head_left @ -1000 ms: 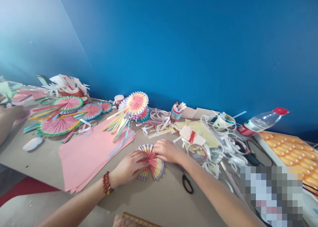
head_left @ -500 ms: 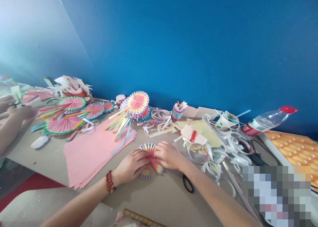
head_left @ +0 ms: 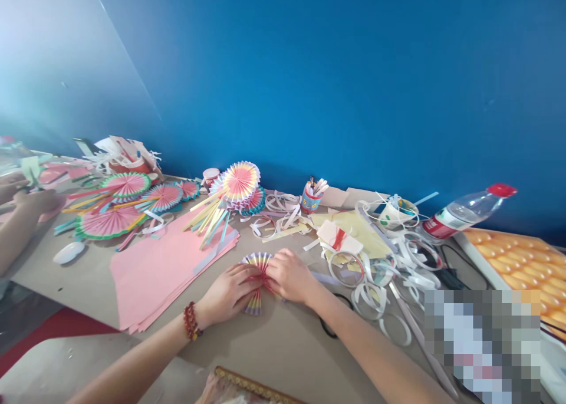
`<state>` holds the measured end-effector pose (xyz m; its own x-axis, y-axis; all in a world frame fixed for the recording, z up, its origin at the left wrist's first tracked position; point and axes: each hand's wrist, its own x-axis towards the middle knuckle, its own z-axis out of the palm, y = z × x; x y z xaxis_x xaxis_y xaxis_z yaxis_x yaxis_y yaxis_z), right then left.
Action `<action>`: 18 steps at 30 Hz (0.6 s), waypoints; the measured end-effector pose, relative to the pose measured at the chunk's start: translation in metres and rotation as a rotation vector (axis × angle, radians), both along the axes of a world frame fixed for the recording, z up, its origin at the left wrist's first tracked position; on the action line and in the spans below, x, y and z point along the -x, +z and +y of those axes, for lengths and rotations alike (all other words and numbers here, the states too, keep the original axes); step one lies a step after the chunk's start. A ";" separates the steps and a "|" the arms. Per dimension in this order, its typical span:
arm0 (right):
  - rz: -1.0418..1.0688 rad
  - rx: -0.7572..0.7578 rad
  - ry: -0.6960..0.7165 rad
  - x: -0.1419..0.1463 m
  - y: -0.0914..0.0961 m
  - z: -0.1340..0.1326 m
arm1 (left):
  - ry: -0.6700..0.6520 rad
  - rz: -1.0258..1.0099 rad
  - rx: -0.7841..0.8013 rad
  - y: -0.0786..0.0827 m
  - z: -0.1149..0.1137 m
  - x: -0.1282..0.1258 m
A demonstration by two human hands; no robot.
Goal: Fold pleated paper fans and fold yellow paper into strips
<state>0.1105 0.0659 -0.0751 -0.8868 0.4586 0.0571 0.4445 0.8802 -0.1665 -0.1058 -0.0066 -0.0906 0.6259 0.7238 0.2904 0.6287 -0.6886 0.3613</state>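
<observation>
A small pleated rainbow paper fan (head_left: 257, 262) lies on the grey-brown table (head_left: 274, 345), bound at its middle with red thread. My left hand (head_left: 227, 292), with a red bead bracelet at the wrist, pinches the fan's middle from the left. My right hand (head_left: 289, 275) presses and grips it from the right, covering its right half. Both hands are closed on the fan. Black scissors (head_left: 329, 327) lie partly hidden under my right forearm.
A stack of pink paper sheets (head_left: 163, 268) lies left of my hands. Finished paper fans (head_left: 241, 183) and coloured strips sit behind it. White tape rings (head_left: 375, 286), a plastic bottle (head_left: 464, 212) and an orange tray (head_left: 522, 262) crowd the right. Another person's hands (head_left: 26, 200) work at far left.
My right hand has slid left over the fan and pushed its pleats together, so the fan looks narrower. The view shifted slightly.
</observation>
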 end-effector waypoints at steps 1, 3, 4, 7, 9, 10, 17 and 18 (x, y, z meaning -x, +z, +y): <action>0.001 -0.001 0.002 0.001 0.000 0.000 | -0.002 0.004 0.001 -0.001 0.000 0.001; 0.002 -0.002 0.003 0.000 0.000 0.000 | -0.008 0.009 -0.001 -0.002 -0.001 0.002; 0.001 -0.001 0.003 -0.001 0.001 -0.001 | -0.008 0.010 -0.005 -0.003 -0.001 0.002; 0.002 0.002 -0.002 -0.005 0.004 -0.003 | 0.003 0.020 -0.018 -0.004 -0.002 0.003; 0.007 0.007 -0.005 -0.008 0.006 -0.005 | 0.014 0.027 -0.021 -0.005 -0.002 0.002; 0.010 0.009 -0.007 -0.009 0.007 -0.006 | 0.016 0.029 -0.020 -0.005 -0.002 0.002; 0.014 0.030 -0.028 -0.010 0.005 -0.009 | -0.015 0.043 -0.075 -0.006 -0.002 0.003; 0.015 0.032 -0.032 -0.009 0.004 -0.008 | -0.018 0.049 -0.080 -0.006 -0.002 0.003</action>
